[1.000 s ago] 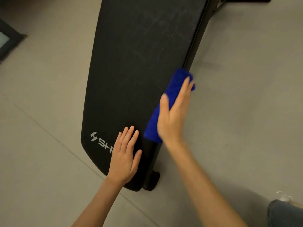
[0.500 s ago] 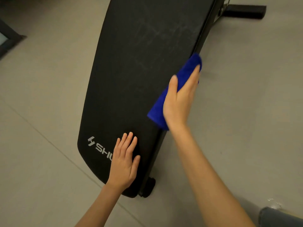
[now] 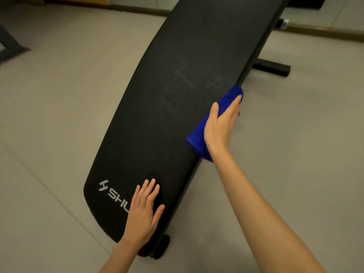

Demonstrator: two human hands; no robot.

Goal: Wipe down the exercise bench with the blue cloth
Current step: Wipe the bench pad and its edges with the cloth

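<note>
The black exercise bench (image 3: 177,95) is stretching from near left to far right, with pale smudges (image 3: 185,79) showing mid-surface that the edge wiping is probably missing. The folded blue cloth (image 3: 198,137) is draping over the right edge, and the right hand (image 3: 220,125) is pressing it there with a flat, wide grip. Since no finger is pinching it, it is risking bunching or dropping to the floor. The left hand (image 3: 143,213), grip wide, is resting flat on the near end above a small wheel (image 3: 162,247); a hard push could be rolling the bench.
</note>
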